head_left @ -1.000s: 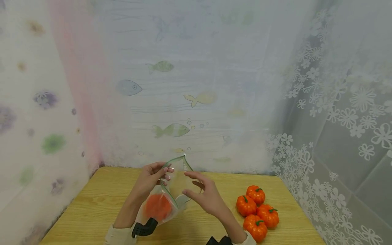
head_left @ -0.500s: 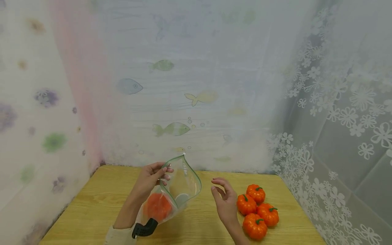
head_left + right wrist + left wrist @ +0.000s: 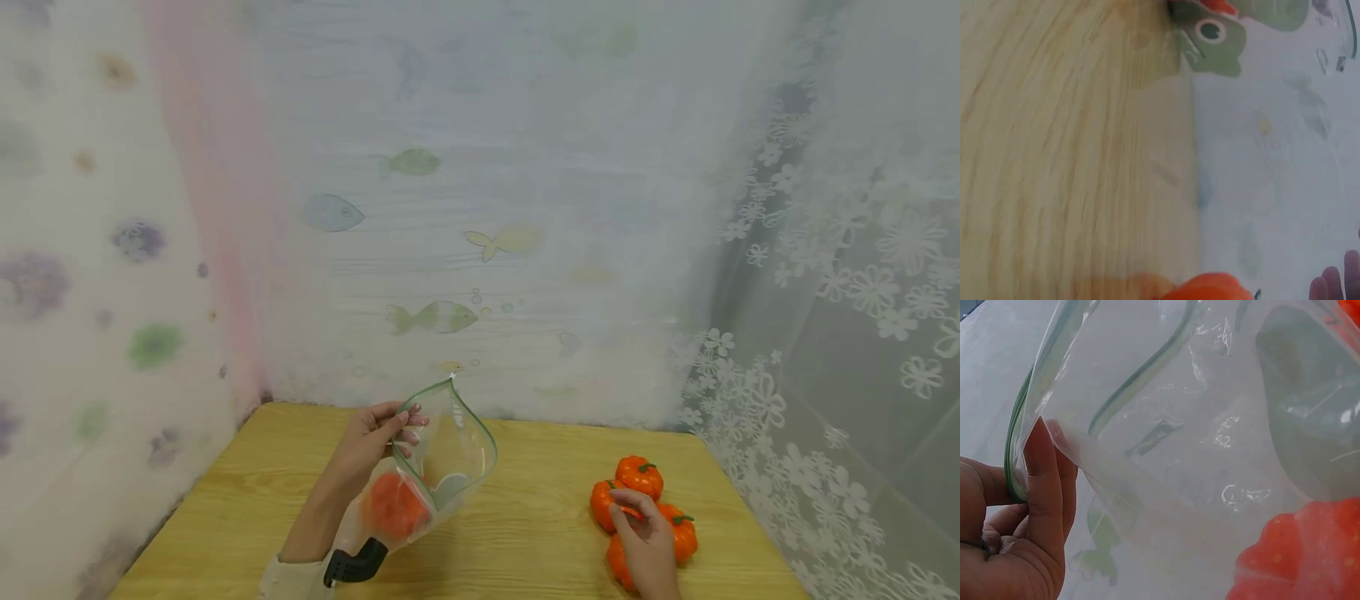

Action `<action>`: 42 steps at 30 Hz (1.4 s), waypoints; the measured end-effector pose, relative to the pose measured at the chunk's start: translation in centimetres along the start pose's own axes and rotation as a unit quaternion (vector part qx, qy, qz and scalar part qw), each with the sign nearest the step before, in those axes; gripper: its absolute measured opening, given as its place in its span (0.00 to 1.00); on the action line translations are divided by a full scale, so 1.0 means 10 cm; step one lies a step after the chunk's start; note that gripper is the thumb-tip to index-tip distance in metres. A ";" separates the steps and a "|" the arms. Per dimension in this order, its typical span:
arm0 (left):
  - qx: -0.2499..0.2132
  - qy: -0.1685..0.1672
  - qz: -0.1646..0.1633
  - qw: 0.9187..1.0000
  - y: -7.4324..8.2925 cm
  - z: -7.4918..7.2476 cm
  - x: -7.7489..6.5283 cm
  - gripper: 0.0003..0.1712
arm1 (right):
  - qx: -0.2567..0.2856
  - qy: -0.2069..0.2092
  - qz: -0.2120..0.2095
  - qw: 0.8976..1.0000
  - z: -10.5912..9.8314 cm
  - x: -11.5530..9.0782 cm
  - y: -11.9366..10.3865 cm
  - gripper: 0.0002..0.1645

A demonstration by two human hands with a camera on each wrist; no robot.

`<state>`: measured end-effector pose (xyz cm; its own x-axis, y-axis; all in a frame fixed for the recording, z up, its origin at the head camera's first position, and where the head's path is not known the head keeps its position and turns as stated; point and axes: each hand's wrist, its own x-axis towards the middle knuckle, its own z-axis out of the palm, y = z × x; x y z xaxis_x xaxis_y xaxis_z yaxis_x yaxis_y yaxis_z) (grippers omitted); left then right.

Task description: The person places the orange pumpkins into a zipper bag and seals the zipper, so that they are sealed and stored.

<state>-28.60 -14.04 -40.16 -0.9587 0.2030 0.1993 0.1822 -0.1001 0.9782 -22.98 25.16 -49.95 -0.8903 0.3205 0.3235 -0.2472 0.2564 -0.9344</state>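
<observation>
In the head view my left hand [image 3: 375,437] pinches the green-edged rim of a clear zip bag [image 3: 468,446], whose mouth gapes wide. An orange toy pumpkin [image 3: 395,506] lies inside, low in the bag. The left wrist view shows thumb and fingers [image 3: 1044,481] on either side of the bag's rim, with the bagged pumpkin [image 3: 1304,556] at lower right. My right hand [image 3: 648,537] hovers over a cluster of orange toy pumpkins [image 3: 639,477], fingers loosely bent, partly hiding them. In the right wrist view its fingertips [image 3: 1334,284] appear apart from a pumpkin [image 3: 1213,289].
The pumpkins with green stems stand close together on the right of the wooden table [image 3: 525,508]. A fish-patterned curtain [image 3: 525,333] hangs behind the table's back edge. White flower-patterned sheeting [image 3: 765,408] lines the right side. A black wrist mount [image 3: 356,562] sits below the bag.
My right hand has left the bag's rim and moved right to above the pumpkins. The left hand keeps its pinch on the bag. The view has turned slightly left.
</observation>
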 end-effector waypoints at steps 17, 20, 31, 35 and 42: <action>-0.003 0.009 0.011 1.000 -0.03 -0.02 -0.03 0.22 | -0.127 -0.095 0.088 0.983 -0.59 -0.09 0.31 0.43; -0.005 0.008 0.014 1.000 -0.03 -0.01 -0.03 0.22 | -0.115 -0.112 0.080 0.984 -0.60 -0.08 0.34 0.43; -0.016 0.025 0.014 0.999 -0.08 0.01 -0.03 0.20 | -0.158 -0.144 0.133 0.968 -0.69 -0.02 0.37 0.50; -0.014 0.032 0.015 0.999 -0.08 0.01 -0.03 0.20 | -0.160 -0.160 0.121 0.966 -0.72 0.01 0.36 0.54; -0.017 0.022 0.024 0.999 -0.11 0.03 -0.02 0.21 | -0.168 -0.169 0.120 0.964 -0.74 0.04 0.38 0.55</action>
<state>-28.58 -13.71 -41.22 -0.9581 0.1533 0.2419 0.2209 -0.1417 0.9649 -21.48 33.04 -52.29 -0.9941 0.1074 -0.0162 0.0692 0.5112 -0.8567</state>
